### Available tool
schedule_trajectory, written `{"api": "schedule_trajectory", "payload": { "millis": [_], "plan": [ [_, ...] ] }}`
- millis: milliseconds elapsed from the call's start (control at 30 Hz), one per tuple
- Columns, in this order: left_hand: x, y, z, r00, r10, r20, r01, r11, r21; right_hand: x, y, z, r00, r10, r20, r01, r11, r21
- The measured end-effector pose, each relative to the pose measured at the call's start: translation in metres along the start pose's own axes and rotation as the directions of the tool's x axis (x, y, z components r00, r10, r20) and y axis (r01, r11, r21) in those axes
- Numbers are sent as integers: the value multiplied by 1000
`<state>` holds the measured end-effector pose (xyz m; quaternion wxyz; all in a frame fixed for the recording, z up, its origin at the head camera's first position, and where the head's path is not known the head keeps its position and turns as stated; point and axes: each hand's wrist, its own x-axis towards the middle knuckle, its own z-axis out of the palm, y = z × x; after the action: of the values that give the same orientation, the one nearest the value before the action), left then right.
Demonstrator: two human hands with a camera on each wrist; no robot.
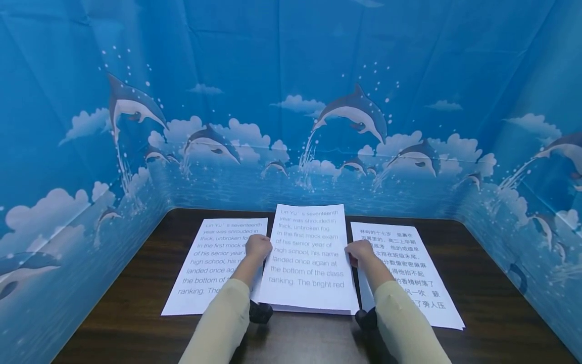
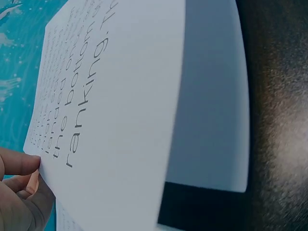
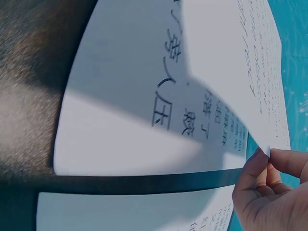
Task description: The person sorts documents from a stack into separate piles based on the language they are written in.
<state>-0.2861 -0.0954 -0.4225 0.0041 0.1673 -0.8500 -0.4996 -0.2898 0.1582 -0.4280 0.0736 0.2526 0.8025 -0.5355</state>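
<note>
Over one table (image 1: pixel 309 341), left hand (image 1: pixel 258 247) and right hand (image 1: pixel 360 251) pinch one sheet (image 1: pixel 308 255); paper (image 1: pixel 211 263) on two sides.

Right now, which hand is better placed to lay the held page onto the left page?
Probably the left hand: it pinches the left edge of the held page, nearest the left page. The right hand pinches the opposite edge, nearer the Chinese page.

1. Site: booth-like; blue backdrop (image 1: pixel 236 65), printed with dolphins (image 1: pixel 352 108) and clouds (image 1: pixel 300 104), on three sides.
2. Dark wood-grain desk (image 1: pixel 127 313) inside, with printed sheets (image 1: pixel 306 296).
3. Wider room hidden; home, office or lab: cannot tell.
</note>
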Motion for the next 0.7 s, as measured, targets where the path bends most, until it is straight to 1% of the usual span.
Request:
{"api": "schedule_trajectory", "payload": {
  "millis": [100,267,533,700],
  "plan": [
    [2,1,-4,1000,8,3,-8,1000,-6,0,-3,1,1000,3,16,-3,1000,24],
    [6,4,-15,1000,16,-1,-16,1000,9,-5,-11,4,999,7,44,-9,999,52],
    [8,11,-38,1000,-25,13,26,1000,-17,-13,-23,12,995,-35,96,27,996,86],
    [13,9,-54,999,-37,33,38,999,-21,-18,-30,22,993,-41,108,30,995,98]
  ]
}}
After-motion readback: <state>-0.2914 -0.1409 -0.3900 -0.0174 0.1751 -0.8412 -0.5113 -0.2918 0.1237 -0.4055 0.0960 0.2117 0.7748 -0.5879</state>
